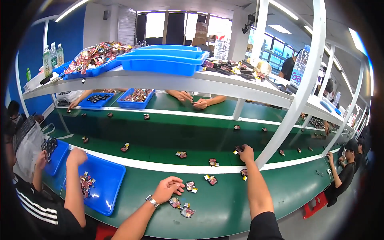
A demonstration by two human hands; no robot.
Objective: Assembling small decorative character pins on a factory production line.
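Note:
My right hand (247, 154) reaches over the white rail to the green conveyor belt, its fingers closed on a small dark electronic part (239, 149) with a yellow end. Over the green worktop hovers my left hand (169, 189), a metal watch on its wrist; the fingers are loosely bent and seem to hold nothing. Beside its fingertips lies a small circuit board (191, 186) with a yellow-and-silver piece. Two more such boards (175, 202) (187, 212) sit just below that hand, and another (211, 180) lies further right. One board (244, 173) rests at the rail under my right forearm.
Similar boards (181, 154) are spaced along the belt. At left, a co-worker's arm (75, 180) crosses a blue tray (105, 180) of boards. Opposite, another person's hands (196, 100) work. A white shelf frame (298, 100) rises close to my right arm; blue trays (164, 60) stand on top.

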